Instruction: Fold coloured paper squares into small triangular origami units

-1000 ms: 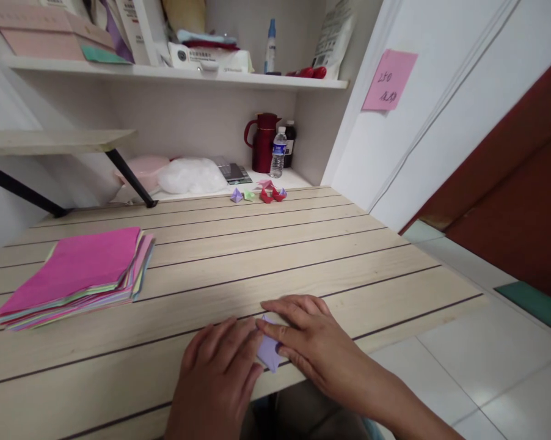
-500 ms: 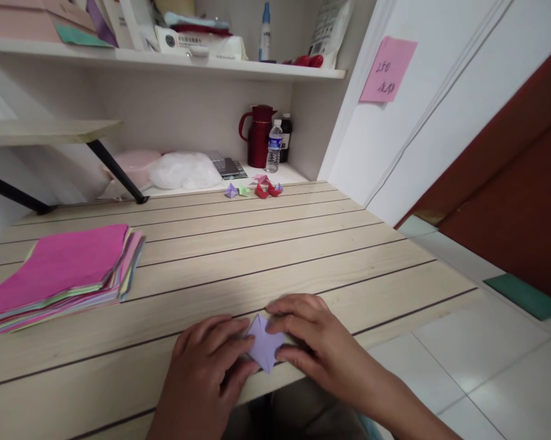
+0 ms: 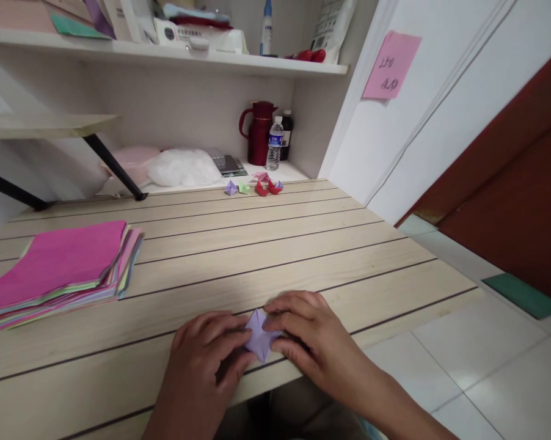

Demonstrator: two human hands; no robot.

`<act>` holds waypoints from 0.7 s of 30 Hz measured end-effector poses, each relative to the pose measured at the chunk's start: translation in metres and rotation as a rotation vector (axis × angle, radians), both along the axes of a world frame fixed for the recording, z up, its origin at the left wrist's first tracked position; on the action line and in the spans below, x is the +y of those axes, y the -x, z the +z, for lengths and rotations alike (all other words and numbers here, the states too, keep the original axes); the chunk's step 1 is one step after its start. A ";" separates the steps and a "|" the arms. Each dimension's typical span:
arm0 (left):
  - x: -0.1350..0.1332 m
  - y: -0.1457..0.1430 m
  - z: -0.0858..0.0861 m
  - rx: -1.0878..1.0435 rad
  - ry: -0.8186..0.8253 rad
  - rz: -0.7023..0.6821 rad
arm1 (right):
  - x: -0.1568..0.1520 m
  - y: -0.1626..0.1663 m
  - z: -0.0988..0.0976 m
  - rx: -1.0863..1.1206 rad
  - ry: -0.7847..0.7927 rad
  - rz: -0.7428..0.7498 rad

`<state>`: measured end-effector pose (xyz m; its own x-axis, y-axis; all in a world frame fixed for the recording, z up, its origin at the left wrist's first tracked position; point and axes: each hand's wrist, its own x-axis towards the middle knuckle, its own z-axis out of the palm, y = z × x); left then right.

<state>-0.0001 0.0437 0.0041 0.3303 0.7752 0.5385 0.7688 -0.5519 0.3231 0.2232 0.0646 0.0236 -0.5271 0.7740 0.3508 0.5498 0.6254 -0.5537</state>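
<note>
- As one purple paper point(image 3: 258, 342) is held at the counter's near edge point(image 3: 259, 379), it is pinched by left hand point(image 3: 204, 354) and right hand point(image 3: 312, 336) fingers.
- One paper stack point(image 3: 69, 260) is seen leftward.
- Two red folded papers point(image 3: 261, 190) are seen behind.

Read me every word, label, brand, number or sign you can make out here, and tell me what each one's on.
"250": handwritten on the pink note; the line below it isn't legible to me.
White packet: printed, too small to read.
Blue-capped bottle: blurred.
Clear water bottle: label too small.
Dark bottle: label too small.
White pouch: print too blurred.
</note>
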 end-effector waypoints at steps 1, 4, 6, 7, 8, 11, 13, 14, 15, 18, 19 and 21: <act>0.000 0.000 0.000 -0.003 0.005 0.004 | 0.000 0.000 0.001 0.004 0.006 -0.002; 0.001 -0.001 -0.001 -0.022 0.018 0.014 | 0.000 0.001 0.002 0.016 0.022 -0.015; 0.002 -0.001 -0.001 -0.034 0.030 0.019 | 0.000 0.000 0.002 0.022 0.033 -0.013; 0.002 0.000 -0.001 -0.037 0.038 0.021 | 0.001 0.000 0.002 0.024 0.039 -0.007; 0.003 0.000 -0.001 -0.033 0.049 0.017 | 0.001 -0.001 0.001 0.026 0.043 0.003; 0.004 0.002 -0.001 -0.015 0.071 0.003 | 0.003 -0.003 0.000 0.029 0.047 0.029; 0.004 0.002 0.000 -0.007 0.064 0.001 | 0.004 -0.003 0.000 0.032 0.050 0.027; 0.003 0.001 0.000 -0.009 0.057 0.013 | 0.004 -0.003 0.000 0.033 0.053 0.022; 0.003 0.001 0.000 -0.010 0.050 0.029 | 0.004 -0.003 0.001 0.035 0.055 0.017; 0.001 -0.001 0.000 0.007 0.051 0.045 | 0.004 -0.001 0.001 0.040 0.059 0.003; 0.001 -0.001 0.000 0.014 0.053 0.037 | 0.004 0.001 0.001 0.041 0.057 -0.008; 0.001 -0.002 0.000 0.023 0.056 0.020 | 0.004 0.004 0.000 0.035 0.049 -0.040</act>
